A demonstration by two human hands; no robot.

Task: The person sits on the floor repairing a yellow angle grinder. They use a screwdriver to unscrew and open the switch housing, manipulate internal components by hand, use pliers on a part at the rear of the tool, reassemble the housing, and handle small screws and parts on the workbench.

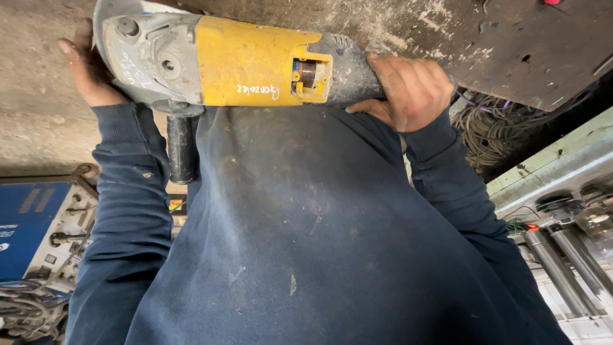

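Observation:
A large angle grinder (pixel 236 61) with a yellow body, grey gear head and black side handle (pixel 182 144) lies across the top of the view, close to my dark blue sweatshirt. My right hand (pixel 408 86) grips its dark rear handle. My left hand (pixel 86 70) rests at the gear head end, behind the disc guard; its fingers are mostly hidden. The side handle points down toward my chest, untouched.
A blue welding machine (pixel 38 223) with cables stands at the lower left. A dirty metal plate (pixel 511 45) fills the upper right, with coiled wire (pixel 491 124) beneath it. Metal cylinders (pixel 568 262) and a greenish beam (pixel 549 163) lie at right.

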